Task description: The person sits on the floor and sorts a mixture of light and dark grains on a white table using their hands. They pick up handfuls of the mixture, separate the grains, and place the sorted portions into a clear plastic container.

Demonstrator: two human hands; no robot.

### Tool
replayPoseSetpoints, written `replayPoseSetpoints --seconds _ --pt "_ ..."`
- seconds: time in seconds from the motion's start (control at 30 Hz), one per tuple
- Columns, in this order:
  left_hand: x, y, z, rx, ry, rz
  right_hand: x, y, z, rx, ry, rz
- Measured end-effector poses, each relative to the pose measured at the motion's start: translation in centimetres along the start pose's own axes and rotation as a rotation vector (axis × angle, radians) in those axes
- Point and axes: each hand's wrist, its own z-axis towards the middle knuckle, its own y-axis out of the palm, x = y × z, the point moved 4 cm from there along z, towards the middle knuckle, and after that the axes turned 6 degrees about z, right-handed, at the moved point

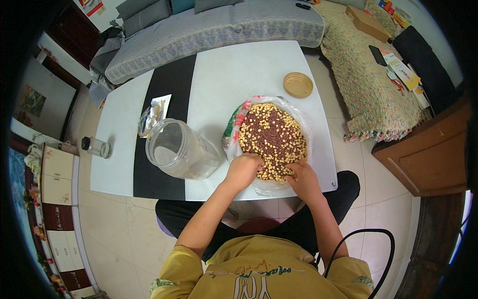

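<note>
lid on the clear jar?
No. The clear jar lies on its side with an open mouth; the tan lid sits apart on the table.

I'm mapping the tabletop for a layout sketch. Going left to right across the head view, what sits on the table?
Small dark-capped bottle → foil packet → clear plastic jar → tray of mixed beans, with both hands at its near edge.

On the table (219,79), the jar (180,149) lies left of the beans (271,134) (both hands at their near edge); the lid (298,84) sits behind.
</note>
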Motion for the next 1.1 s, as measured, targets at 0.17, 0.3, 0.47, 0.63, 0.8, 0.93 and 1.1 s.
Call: replayPoseSetpoints --seconds 0.17,0.3,0.47,0.63,0.8,0.93,1.1 --pt "0.5 -1.3 0.1 0.086 -0.023 -0.169 0.1 0.1 0.0 -0.004 0.007 -0.001" --pt "0.4 -1.8 0.3 0.081 -0.073 -0.145 0.1 0.0 0.0 -0.002 -0.012 -0.01" --pt "-1.1 0.2 1.0 -0.086 -0.001 -0.031 0.3 0.3 0.1 0.0 -0.006 -0.014" --pt "-1.6 0.5 0.8 -0.159 -0.041 -0.105 0.3 0.2 0.0 -0.037 0.034 0.018" --pt "-1.4 -0.6 0.1 -0.053 -0.056 -0.256 0.2 0.1 0.0 -0.054 0.078 0.018" --pt "-1.1 -1.4 -0.2 0.016 -0.058 -0.323 0.2 0.1 0.1 -0.053 0.088 0.017" --pt "-1.5 -1.4 -0.4 0.063 -0.043 -0.319 0.3 0.2 0.0 -0.046 0.073 0.031"
